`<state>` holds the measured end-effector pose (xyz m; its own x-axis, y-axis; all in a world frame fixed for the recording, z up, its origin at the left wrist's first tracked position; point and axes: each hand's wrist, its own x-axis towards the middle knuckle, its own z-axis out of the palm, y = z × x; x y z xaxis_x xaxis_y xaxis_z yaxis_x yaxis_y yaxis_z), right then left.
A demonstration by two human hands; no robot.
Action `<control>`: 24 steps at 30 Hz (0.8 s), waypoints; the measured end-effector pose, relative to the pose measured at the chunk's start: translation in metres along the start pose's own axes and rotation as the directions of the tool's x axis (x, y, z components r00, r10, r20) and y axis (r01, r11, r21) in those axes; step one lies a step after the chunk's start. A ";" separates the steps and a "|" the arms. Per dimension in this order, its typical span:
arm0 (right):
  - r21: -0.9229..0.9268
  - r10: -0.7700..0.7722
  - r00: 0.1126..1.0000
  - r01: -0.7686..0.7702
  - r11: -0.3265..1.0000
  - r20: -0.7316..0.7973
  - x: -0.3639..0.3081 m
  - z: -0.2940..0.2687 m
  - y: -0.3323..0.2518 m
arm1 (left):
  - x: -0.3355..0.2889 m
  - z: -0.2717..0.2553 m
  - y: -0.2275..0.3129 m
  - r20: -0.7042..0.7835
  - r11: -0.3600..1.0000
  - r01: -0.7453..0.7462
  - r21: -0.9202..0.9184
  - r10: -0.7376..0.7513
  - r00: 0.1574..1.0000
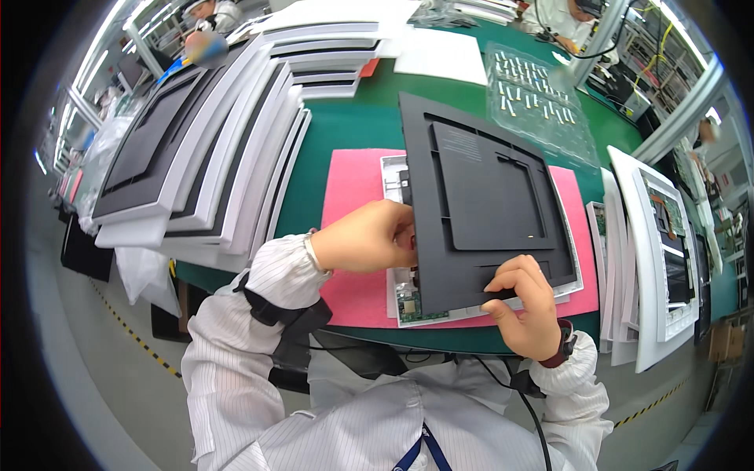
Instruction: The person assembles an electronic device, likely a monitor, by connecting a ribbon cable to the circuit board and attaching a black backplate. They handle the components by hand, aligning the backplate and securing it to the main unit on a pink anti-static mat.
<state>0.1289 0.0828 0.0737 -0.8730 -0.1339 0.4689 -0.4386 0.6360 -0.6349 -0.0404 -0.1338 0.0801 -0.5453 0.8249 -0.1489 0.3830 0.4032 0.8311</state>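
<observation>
A black plastic back cover point(488, 188) with a raised rectangular panel is tilted up over a white-framed device point(398, 312). A green circuit board point(410, 306) shows at the device's near left corner. My left hand point(365, 235) reaches in at the cover's left edge, its fingers curled together over the device. The cover hides its fingertips, and whatever they pinch cannot be made out. My right hand point(528, 310) grips the cover's near edge toward the right, between thumb and bent fingers. Under the device lies a pink foam mat point(357, 294).
Stacked black covers point(161, 133) with white foam sheets fill the left side. At the right stand white frames point(648, 251) on edge. A clear tray point(542, 102) of small parts and a white sheet point(441, 56) lie at the back. Co-workers point(565, 23) sit beyond the green table.
</observation>
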 end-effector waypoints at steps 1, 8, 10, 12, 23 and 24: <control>-0.016 -0.005 1.000 0.005 1.000 -0.002 -0.001 0.002 0.001 | 0.001 0.003 -0.002 -0.010 1.000 0.014 0.007 -0.014 1.000; -0.069 0.005 1.000 -0.004 0.998 0.006 -0.005 0.012 0.008 | 0.004 0.016 -0.018 -0.050 0.988 -0.046 0.150 0.054 0.997; -0.071 0.008 1.000 -0.007 0.997 0.012 -0.006 0.013 0.008 | 0.000 0.017 -0.014 -0.058 0.984 -0.020 0.177 0.031 0.998; -0.081 0.007 1.000 -0.006 0.997 0.014 -0.007 0.013 0.010 | -0.003 0.015 -0.004 -0.041 0.978 0.041 0.204 -0.033 0.999; -0.081 0.011 0.999 -0.008 0.997 0.033 -0.008 0.017 0.004 | -0.018 0.020 -0.003 -0.076 0.973 0.056 0.224 -0.040 0.996; -0.092 0.002 1.000 0.001 0.996 0.031 -0.007 0.017 0.004 | -0.019 0.019 -0.003 -0.079 0.975 0.051 0.218 -0.034 0.996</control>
<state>0.1298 0.0733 0.0581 -0.8802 -0.1562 0.4482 -0.4178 0.7033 -0.5751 -0.0174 -0.1428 0.0708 -0.6152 0.7768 -0.1346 0.5078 0.5211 0.6860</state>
